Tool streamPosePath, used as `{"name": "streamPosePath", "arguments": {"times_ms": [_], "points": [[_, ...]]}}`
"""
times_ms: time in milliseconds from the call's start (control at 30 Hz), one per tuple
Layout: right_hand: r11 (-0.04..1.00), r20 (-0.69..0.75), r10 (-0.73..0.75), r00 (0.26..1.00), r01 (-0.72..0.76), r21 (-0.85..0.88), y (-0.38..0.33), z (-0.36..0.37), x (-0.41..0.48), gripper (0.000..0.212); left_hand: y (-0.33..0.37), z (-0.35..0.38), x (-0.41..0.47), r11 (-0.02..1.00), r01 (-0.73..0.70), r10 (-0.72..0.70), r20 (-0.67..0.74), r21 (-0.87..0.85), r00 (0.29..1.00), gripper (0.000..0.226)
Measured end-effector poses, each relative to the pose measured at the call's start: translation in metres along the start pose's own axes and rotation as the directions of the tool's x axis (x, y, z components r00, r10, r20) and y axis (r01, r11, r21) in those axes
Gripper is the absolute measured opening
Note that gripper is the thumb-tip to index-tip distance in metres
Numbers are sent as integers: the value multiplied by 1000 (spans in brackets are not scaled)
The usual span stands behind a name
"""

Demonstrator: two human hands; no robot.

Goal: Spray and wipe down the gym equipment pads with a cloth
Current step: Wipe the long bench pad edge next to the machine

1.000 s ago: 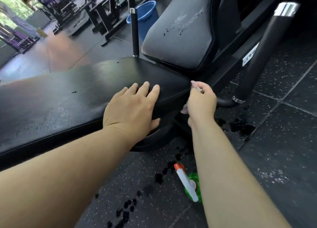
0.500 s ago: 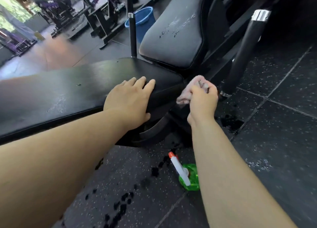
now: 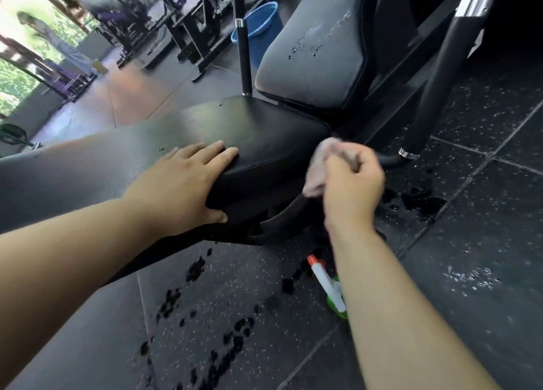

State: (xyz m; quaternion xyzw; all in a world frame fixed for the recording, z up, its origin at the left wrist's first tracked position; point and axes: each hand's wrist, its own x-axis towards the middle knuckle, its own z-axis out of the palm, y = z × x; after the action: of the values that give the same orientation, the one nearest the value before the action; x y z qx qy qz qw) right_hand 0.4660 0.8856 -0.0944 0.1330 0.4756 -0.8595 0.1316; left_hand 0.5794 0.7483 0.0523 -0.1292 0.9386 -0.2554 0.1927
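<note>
The left hand (image 3: 182, 184) lies flat with its fingers straight on the near corner of the long black vinyl bench pad (image 3: 264, 131), the thumb hanging down the pad's side edge. The right hand (image 3: 352, 184) is curled into a fist around a crumpled pale pink cloth (image 3: 318, 166), held just beside the pad's end face; motion blur hides whether the cloth touches it. Behind stands a tilted grey upholstered back pad (image 3: 317, 57) beaded with droplets. On the black speckled rubber floor (image 3: 484, 243), a green spray bottle with a white trigger and orange nozzle (image 3: 329, 287) sits partly hidden under the right forearm, among dark wet patches (image 3: 420, 198). A blue plastic bucket (image 3: 258, 28) stands farther back.
</note>
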Motion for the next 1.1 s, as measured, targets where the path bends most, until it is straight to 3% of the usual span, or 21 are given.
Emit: {"name": "streamPosePath", "arguments": {"times_ms": [67,167,333,467,500,567,667,733,867,967,1100], "points": [[996,-77,37,996,-31,86,-5,-4,25,14,1,0,-1,1000,4,-4,-5,-11,1000,113],[998,-5,64,998,-64,6,7,21,20,21,0,0,1,1000,-8,7,-13,-19,1000,114],[999,12,31,999,-31,-9,34,55,-55,14,-2,1,3,1000,-10,10,-8,-20,1000,114],[1000,261,-4,965,9,-16,35,60,-114,16,1,-1,1,999,-30,28,-41,-27,999,105],[1000,261,6,965,-2,-15,31,59,-112,16,1,-2,1,1000,-23,22,-35,-22,999,106],[999,136,48,990,-46,-20,21,48,-85,17,2,-5,0,1000,-8,7,-10,-12,1000,111],[973,-94,180,979,-164,160,-6,22,-23,16,3,-4,-1,1000,-11,11,-13,-10,1000,115],[974,-147,199,969,-180,135,-9,17,8,15,2,-3,0,1000,-8,8,-22,-6,1000,115],[992,-48,62,997,-66,-109,19,43,-6,31,5,-3,-3,1000,6,-6,-39,-6,999,114],[987,24,131,991,-128,-96,22,52,-61,30,5,-4,-3,1000,8,-9,-30,-17,1000,114],[978,390,211,896,-194,-82,28,42,-114,26,2,-10,-16,999,-25,26,-36,27,999,110]]}}
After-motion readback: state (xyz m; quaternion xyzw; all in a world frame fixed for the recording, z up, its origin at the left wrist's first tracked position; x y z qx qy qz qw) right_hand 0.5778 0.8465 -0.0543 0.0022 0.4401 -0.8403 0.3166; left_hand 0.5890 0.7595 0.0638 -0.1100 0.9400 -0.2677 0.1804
